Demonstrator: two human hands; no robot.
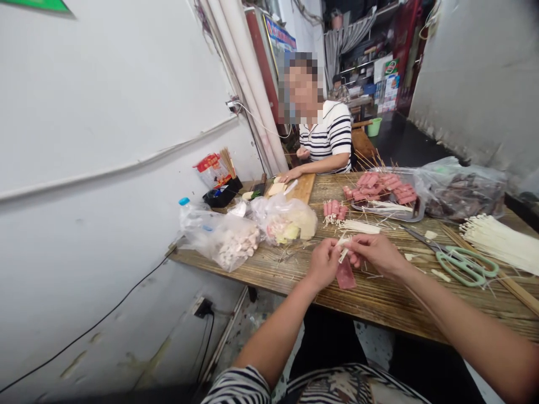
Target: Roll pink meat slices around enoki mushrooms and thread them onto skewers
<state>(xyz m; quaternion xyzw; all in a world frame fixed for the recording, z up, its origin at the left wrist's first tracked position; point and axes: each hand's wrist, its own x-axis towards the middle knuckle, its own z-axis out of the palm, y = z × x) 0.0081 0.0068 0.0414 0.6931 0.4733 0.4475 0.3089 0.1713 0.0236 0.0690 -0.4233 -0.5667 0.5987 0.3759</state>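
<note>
Near the table's front edge, my left hand (pixel 325 264) and my right hand (pixel 377 253) meet with fingers pinched on a small bunch of enoki mushrooms (pixel 343 247). A flat pink slice of meat (pixel 346 275) hangs below the fingers, partly hidden by them; which fingers touch it I cannot tell. Just beyond my hands lie loose enoki mushrooms (pixel 360 226) and a few pink meat rolls (pixel 334 210) with white mushroom ends. Green-handled scissors (pixel 461 262) rest on the wood to the right of my right hand.
Skewered meat rolls fill a tray (pixel 416 216) at the back, beside a bag of dark food (pixel 463 193). A large enoki bunch (pixel 501 241) lies right. Plastic bags (pixel 233 244) stand left. Across the wooden table (pixel 269 275), another person (pixel 326 132) works at a cutting board (pixel 305 188).
</note>
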